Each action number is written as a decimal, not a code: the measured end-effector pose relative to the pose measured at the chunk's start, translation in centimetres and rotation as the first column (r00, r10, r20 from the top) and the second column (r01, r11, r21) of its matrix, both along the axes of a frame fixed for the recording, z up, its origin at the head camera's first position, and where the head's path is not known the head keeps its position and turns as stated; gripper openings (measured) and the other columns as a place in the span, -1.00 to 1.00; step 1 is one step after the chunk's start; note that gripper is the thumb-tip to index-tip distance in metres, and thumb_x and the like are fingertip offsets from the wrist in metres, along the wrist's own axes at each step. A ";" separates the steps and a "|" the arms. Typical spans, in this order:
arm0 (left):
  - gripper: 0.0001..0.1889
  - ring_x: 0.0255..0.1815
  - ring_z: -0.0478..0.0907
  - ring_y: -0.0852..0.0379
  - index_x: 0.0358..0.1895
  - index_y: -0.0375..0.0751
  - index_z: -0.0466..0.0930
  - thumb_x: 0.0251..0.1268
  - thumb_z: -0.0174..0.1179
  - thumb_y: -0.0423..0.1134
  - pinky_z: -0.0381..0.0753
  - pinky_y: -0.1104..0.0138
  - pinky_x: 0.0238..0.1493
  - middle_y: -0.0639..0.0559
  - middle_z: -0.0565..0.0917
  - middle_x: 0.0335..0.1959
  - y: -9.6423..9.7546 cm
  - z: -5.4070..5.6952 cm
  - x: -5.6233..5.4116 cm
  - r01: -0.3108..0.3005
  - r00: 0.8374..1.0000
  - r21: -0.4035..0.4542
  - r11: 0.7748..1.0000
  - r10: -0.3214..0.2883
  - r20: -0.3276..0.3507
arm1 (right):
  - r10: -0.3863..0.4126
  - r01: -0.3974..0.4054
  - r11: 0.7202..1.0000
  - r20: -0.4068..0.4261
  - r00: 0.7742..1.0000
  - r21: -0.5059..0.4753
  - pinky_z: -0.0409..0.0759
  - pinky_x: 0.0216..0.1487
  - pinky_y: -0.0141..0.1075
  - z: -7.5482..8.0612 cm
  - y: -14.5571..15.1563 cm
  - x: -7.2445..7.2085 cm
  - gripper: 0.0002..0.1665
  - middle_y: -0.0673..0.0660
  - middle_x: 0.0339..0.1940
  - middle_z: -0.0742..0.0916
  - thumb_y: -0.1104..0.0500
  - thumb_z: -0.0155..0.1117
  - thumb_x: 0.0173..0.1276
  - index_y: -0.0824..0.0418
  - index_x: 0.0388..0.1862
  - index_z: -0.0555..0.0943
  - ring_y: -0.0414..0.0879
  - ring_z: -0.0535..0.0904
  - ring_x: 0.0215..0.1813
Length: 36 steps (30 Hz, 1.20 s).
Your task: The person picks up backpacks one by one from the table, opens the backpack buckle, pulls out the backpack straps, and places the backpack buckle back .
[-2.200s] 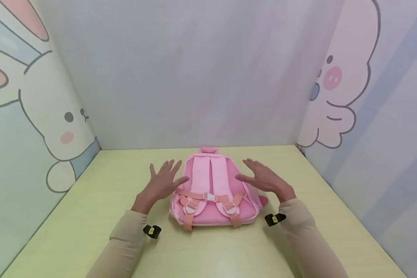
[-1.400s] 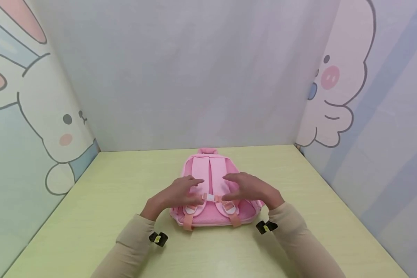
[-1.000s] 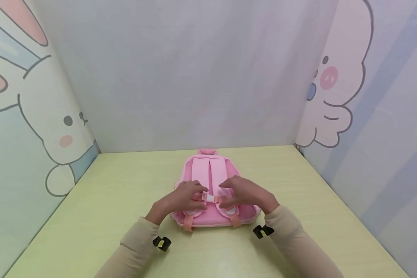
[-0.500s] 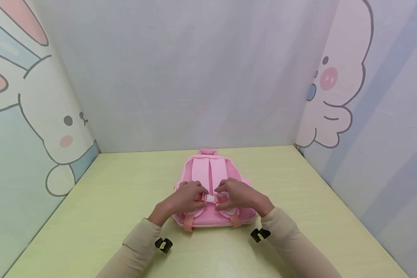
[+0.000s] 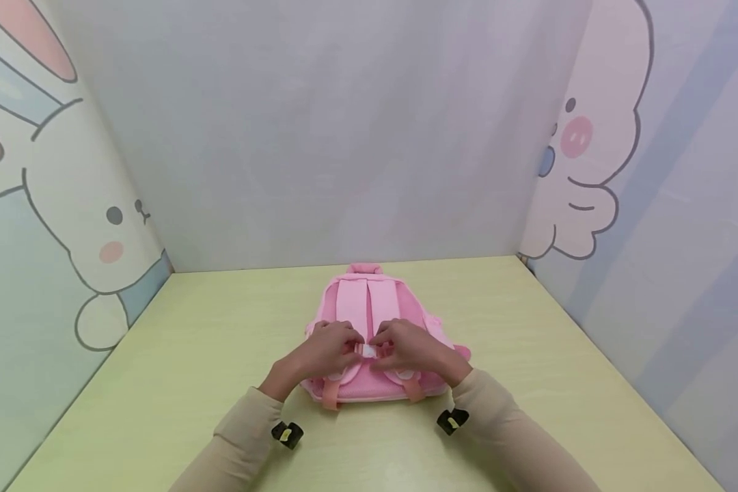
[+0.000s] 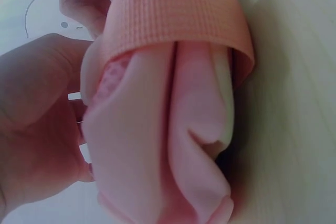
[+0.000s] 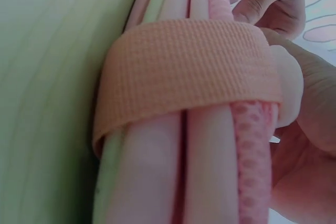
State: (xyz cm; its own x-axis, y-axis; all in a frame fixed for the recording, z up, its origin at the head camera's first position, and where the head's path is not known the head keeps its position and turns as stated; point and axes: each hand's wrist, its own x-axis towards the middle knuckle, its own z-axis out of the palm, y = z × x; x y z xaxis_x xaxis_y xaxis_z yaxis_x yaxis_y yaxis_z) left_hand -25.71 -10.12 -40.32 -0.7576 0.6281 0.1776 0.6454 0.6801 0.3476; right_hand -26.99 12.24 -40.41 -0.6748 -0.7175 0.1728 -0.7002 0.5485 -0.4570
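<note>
Two hands, the left hand (image 5: 326, 350) and right hand (image 5: 415, 348), pinch the buckle (image 5: 368, 350) from opposite ends; the bag (image 5: 372, 388) lies with its straps (image 5: 352, 305) facing up on the bench (image 5: 240, 314).

The worktop (image 5: 240, 314) is a flat, pale yellow-green surface with a faint wood grain. One pink backpack (image 5: 383, 304) lies directly on it, strap side up, roughly centred between the side edges. The carry handle (image 5: 365, 268) points toward the far edge; the base faces the near side.
</note>
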 end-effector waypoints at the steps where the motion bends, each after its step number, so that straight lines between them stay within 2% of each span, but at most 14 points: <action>1: -0.78 -0.15 0.55 0.11 -0.04 -0.17 0.74 0.31 0.34 -0.22 0.32 -0.08 0.14 0.09 0.65 -0.21 0.0 0.0 0.0 0.004 1.000 0.004 1.000 -0.004 0.005 | -0.007 0.007 1.000 -0.010 1.000 -0.001 0.50 -0.40 -0.43 -0.1 -0.1 0.0 -0.67 -0.01 -0.42 0.63 0.13 0.57 0.16 0.20 -0.10 0.79 -0.21 0.48 -0.40; 6: -0.78 -0.22 0.51 0.15 -0.04 -0.19 0.74 0.31 0.35 -0.23 0.31 -0.03 0.07 0.12 0.64 -0.25 0.0 -0.2 -0.1 0.009 1.000 0.016 1.000 -0.010 0.030 | -0.015 0.015 1.000 -0.106 0.994 -0.003 0.51 -0.34 -0.42 -0.3 -0.3 0.1 -0.72 -0.03 -0.41 0.66 0.16 0.58 0.15 0.21 -0.16 0.81 -0.18 0.50 -0.37; 13: -0.77 -0.25 0.51 0.16 -0.04 -0.21 0.75 0.30 0.37 -0.22 0.31 -0.03 0.06 0.12 0.64 -0.28 -0.1 0.0 0.0 0.006 0.999 0.021 1.000 -0.007 0.032 | -0.035 0.036 0.999 -0.159 0.987 0.005 0.53 -0.29 -0.45 -0.4 -0.8 0.2 -0.75 -0.04 -0.36 0.69 0.17 0.58 0.15 0.21 -0.18 0.82 -0.19 0.53 -0.33; 21: -0.76 -0.29 0.50 0.16 -0.05 -0.22 0.75 0.28 0.39 -0.22 0.31 -0.01 0.04 0.11 0.64 -0.31 -0.2 0.1 -0.1 0.008 1.000 0.028 1.000 -0.008 0.030 | -0.026 0.037 0.999 -0.260 0.965 0.037 0.56 -0.23 -0.44 -0.6 -0.9 0.1 -0.76 -0.02 -0.31 0.73 0.14 0.59 0.15 0.20 -0.22 0.82 -0.18 0.57 -0.26; 29: -0.76 -0.23 0.54 0.12 -0.05 -0.22 0.75 0.28 0.39 -0.22 0.33 -0.01 0.08 0.07 0.67 -0.25 -0.2 0.1 -0.1 0.014 0.999 0.037 0.999 -0.015 0.040 | -0.012 0.022 0.999 -0.310 0.951 0.029 0.55 -0.24 -0.44 -0.4 -0.8 0.1 -0.77 -0.02 -0.32 0.76 0.15 0.59 0.13 0.20 -0.24 0.82 -0.19 0.57 -0.28; 33: -0.78 -0.27 0.52 0.14 -0.06 -0.22 0.75 0.28 0.39 -0.23 0.34 0.00 0.05 0.09 0.66 -0.29 -0.2 0.1 -0.1 0.024 0.999 0.044 0.999 -0.026 0.043 | -0.009 0.019 0.999 -0.339 0.941 0.027 0.55 -0.22 -0.36 -0.4 -0.8 0.1 -0.80 -0.03 -0.33 0.77 0.15 0.60 0.12 0.18 -0.27 0.83 -0.21 0.58 -0.32; 36: -0.78 -0.28 0.52 0.14 -0.06 -0.23 0.75 0.29 0.38 -0.23 0.35 0.01 0.03 0.09 0.66 -0.30 -0.2 0.1 -0.2 0.031 0.998 0.047 0.998 -0.033 0.047 | -0.019 0.028 0.999 -0.334 0.942 0.022 0.53 -0.19 -0.28 -0.3 -0.8 0.0 -0.81 -0.04 -0.34 0.77 0.14 0.60 0.12 0.16 -0.27 0.83 -0.26 0.55 -0.37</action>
